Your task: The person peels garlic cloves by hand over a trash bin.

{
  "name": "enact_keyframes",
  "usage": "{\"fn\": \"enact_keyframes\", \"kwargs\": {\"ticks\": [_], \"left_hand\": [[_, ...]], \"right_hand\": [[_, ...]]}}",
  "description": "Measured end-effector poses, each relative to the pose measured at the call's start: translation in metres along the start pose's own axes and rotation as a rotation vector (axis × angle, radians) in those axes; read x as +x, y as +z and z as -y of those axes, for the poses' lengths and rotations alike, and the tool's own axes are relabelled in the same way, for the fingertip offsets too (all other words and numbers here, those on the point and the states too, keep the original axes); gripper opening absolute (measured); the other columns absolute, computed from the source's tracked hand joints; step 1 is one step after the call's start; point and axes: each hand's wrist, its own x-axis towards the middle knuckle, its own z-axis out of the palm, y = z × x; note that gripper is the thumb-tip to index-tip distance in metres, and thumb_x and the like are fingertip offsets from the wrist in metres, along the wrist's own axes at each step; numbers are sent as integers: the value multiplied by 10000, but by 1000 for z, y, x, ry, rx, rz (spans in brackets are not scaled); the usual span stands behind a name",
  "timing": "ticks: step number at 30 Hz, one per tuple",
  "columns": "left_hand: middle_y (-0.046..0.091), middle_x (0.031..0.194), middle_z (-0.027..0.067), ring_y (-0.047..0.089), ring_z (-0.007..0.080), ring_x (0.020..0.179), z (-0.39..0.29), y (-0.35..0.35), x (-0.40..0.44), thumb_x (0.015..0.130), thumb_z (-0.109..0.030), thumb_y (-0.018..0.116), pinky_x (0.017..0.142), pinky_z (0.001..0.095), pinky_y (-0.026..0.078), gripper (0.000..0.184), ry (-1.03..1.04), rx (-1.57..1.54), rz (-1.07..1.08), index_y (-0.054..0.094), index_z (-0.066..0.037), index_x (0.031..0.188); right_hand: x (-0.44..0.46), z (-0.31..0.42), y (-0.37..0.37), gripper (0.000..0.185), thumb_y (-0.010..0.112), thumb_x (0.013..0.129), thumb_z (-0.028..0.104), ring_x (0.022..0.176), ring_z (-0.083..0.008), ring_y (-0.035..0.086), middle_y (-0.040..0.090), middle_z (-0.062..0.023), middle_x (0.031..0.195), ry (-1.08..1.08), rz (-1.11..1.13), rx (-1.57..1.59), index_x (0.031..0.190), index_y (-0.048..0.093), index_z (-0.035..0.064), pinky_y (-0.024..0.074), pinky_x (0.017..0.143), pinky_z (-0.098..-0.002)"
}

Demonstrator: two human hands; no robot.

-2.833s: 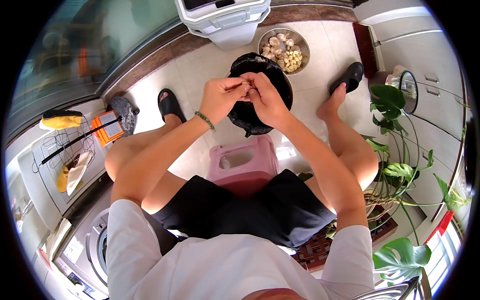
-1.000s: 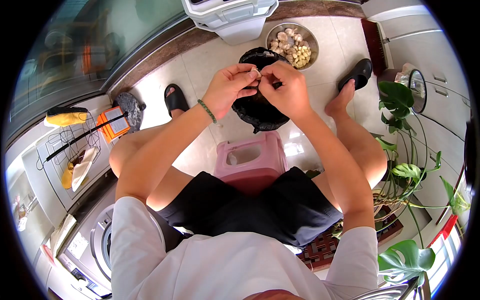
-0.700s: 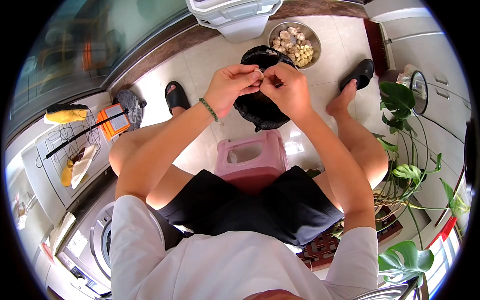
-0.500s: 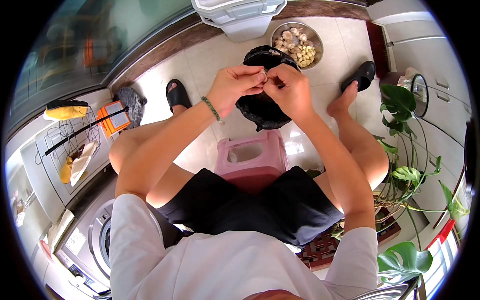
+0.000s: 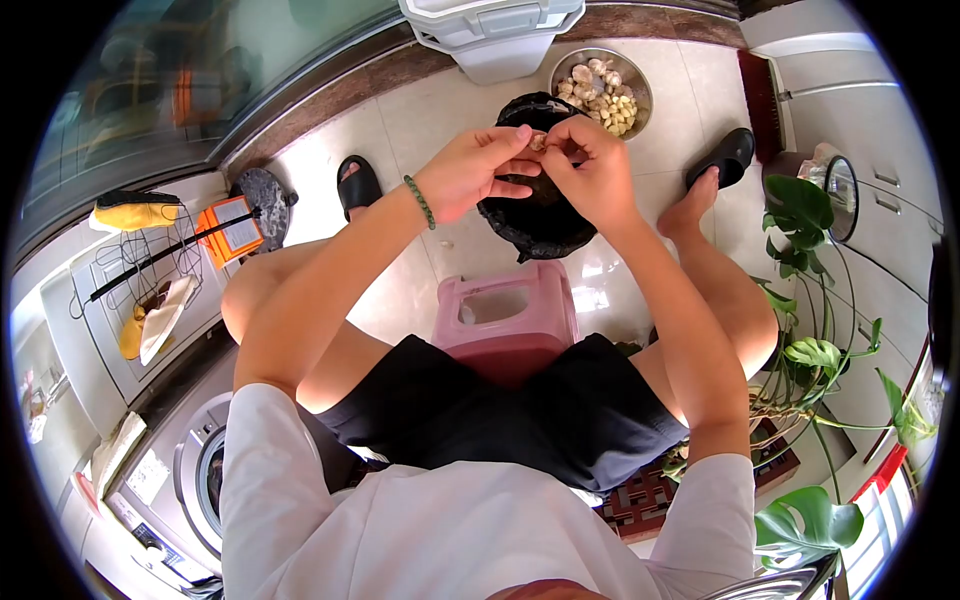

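A small garlic clove (image 5: pixel 538 141) with brownish skin is pinched between my two hands. My left hand (image 5: pixel 478 172), a green bead bracelet at its wrist, grips it with thumb and forefinger while the other fingers are spread below. On the clove's other side, my right hand (image 5: pixel 592 168) has its fingertips closed against it. Under both hands is a bin lined with a black plastic bag (image 5: pixel 540 236); its inside is dark and partly covered by my hands. Just beyond stands a metal bowl (image 5: pixel 645 88) of whole garlic bulbs (image 5: pixel 583 75) and pale peeled cloves (image 5: pixel 622 117).
A pink plastic stool (image 5: pixel 458 340) is between my legs. Grey-white stacked containers (image 5: pixel 492 45) stand behind the bin. To the right are a leafy potted plant (image 5: pixel 815 350) and white drawers (image 5: pixel 880 180). On the left are a wire rack (image 5: pixel 150 265) and a washing machine (image 5: pixel 200 480).
My left fingers have opened out below the clove, and more of it shows between my hands. The whole view has shifted slightly.
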Motion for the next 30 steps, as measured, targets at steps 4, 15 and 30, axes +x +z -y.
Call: {"fn": "enact_keyframes", "kwargs": {"ticks": [4,15,30], "left_hand": [[620,1118,2,571,106,995,-4,2,-3,989,-349,538,818,303,533,380,41,187,8,590,-82,1255],[645,1118,47,582,122,991,-4,-12,3,1010,-300,500,836,319,534,365,134,297,-45,586,-51,1263],[654,1087,12,615,110,971,-3,-14,3,945,-253,622,832,275,538,372,108,330,-109,586,-62,1263]], "right_hand": [[0,-6,1,28,606,759,-21,605,-114,587,613,-62,716,28,-19,96,787,611,-18,498,570,-246],[-1,-13,-8,37,624,764,-10,610,-137,580,602,-79,750,25,166,-75,795,609,-21,476,577,-257],[6,9,0,87,689,790,27,677,-187,648,619,-107,789,-70,74,-99,862,655,-7,527,624,-284]]}}
